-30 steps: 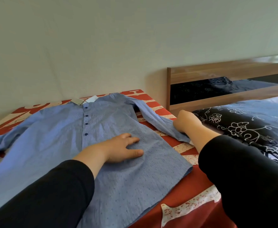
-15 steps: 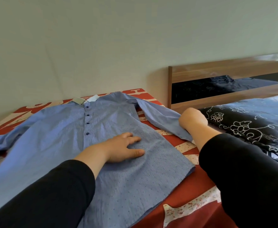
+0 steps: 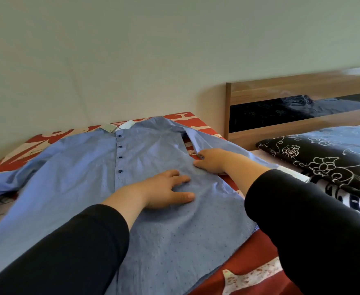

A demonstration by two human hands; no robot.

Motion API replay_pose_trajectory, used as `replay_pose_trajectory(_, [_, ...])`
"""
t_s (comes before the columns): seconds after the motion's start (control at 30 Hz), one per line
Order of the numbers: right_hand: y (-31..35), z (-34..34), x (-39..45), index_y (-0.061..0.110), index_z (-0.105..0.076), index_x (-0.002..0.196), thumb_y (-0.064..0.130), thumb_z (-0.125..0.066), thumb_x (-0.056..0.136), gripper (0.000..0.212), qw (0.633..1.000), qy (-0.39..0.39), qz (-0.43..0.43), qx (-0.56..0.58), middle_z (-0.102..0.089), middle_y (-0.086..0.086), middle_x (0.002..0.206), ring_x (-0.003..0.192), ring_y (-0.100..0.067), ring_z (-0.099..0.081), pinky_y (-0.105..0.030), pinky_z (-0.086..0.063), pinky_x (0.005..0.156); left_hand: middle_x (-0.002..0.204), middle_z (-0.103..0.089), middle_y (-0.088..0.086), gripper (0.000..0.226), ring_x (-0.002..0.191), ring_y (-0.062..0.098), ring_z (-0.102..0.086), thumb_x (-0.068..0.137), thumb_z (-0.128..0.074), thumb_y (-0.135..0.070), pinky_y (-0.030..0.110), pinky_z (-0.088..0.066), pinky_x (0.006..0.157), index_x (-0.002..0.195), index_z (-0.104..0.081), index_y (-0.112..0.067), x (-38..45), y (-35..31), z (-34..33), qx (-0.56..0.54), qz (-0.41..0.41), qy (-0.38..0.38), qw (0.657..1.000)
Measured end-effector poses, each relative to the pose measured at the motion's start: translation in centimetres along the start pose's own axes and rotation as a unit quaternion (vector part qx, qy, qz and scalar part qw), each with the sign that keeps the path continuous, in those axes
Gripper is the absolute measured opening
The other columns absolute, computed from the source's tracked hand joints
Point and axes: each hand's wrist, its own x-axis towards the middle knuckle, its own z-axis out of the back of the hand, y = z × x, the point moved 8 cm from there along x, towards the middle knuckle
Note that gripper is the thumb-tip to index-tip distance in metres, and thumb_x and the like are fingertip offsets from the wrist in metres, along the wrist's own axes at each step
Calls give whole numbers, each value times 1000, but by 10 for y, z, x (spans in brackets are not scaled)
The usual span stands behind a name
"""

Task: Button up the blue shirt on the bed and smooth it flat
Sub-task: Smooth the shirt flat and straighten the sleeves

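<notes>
The blue shirt [image 3: 85,188] lies face up on the bed [image 3: 245,271], filling the centre and left of the frame, its dark buttons [image 3: 120,157] apparently done up. The left hand [image 3: 166,190] rests flat on the front panel, fingers straight and spread. The right hand [image 3: 213,159], at the right-hand side seam beside the sleeve [image 3: 228,147], lies on the cloth; whether it pinches any I cannot tell. Smoothing seems the step in hand: best to anchor with the left palm and sweep outward toward the hem, avoiding dragging the placket askew.
</notes>
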Motion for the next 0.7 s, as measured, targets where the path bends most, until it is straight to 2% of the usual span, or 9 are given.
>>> replay_pose_trajectory(0.07, [2, 7, 6, 15, -54, 121, 47, -39, 91, 46, 999, -40, -16, -6, -63, -9, 116, 106, -28, -56, -41, -41, 98, 157, -5, -7, 73, 143, 17, -14, 80, -43, -67, 37, -13, 115, 144, -20, -40, 3, 1, 1, -5, -4, -1, 1000])
replay_pose_trajectory(0.17, [3, 21, 15, 9, -52, 123, 40, -43, 91, 45, 994, -92, -43, -28, -65, -9, 102, 93, -27, -59, -34, -46, 77, 158, -1, -6, 76, 144, 17, -9, 81, -42, -66, 36, -11, 115, 146, -13, -38, 11, 4, 7, -21, -7, -14, 1000])
replay_pose_trajectory(0.3, [1, 26, 27, 7, -56, 119, 19, -45, 92, 32, 991, -77, -55, -94, -64, -11, 112, 100, -28, -60, -35, -50, 83, 158, 4, -7, 81, 145, 15, -3, 82, -41, -66, 37, -8, 115, 147, -7, -33, 29, 1, 15, -23, -15, -37, 999])
replay_pose_trajectory(0.4, [-2, 35, 33, 8, -56, 118, 17, -43, 91, 31, 990, -123, -34, -63, -63, -13, 115, 102, -31, -59, -36, -50, 80, 158, 5, -6, 85, 145, 15, -1, 81, -39, -68, 35, -6, 115, 148, -4, -28, 45, -1, 17, 7, -7, -48, 999])
replay_pose_trajectory(0.5, [7, 40, 30, 11, -58, 116, 18, -40, 90, 32, 983, -171, 33, -49, -64, -13, 113, 98, -30, -58, -29, -41, 72, 159, 1, -5, 84, 145, 17, -3, 81, -33, -71, 38, -6, 115, 148, -6, -28, 59, -1, 16, 48, 0, -44, 998])
replay_pose_trajectory(0.57, [14, 27, 30, 16, -60, 114, 20, -39, 90, 32, 988, -111, 66, -78, -64, -10, 114, 96, -28, -57, -30, -43, 77, 158, -4, -6, 82, 145, 17, -8, 81, -32, -72, 39, -7, 115, 148, -10, -30, 64, -1, 15, 63, -7, -45, 997])
replay_pose_trajectory(0.63, [17, 10, 31, 22, -58, 115, 22, -42, 88, 32, 991, -33, 73, -106, -63, -6, 116, 101, -26, -56, -37, -47, 87, 158, -11, -6, 78, 143, 16, -14, 82, -35, -69, 37, -12, 115, 147, -18, -28, 67, -1, 18, 46, -21, -59, 997])
replay_pose_trajectory(0.7, [19, 5, 29, 25, -55, 120, 24, -44, 88, 35, 991, 9, 80, -110, -62, -4, 120, 106, -25, -56, -38, -47, 90, 152, -29, -4, 68, 137, 17, -30, 84, -42, -62, 32, -23, 109, 141, -35, -25, 67, -2, 25, -20, -36, -83, 996])
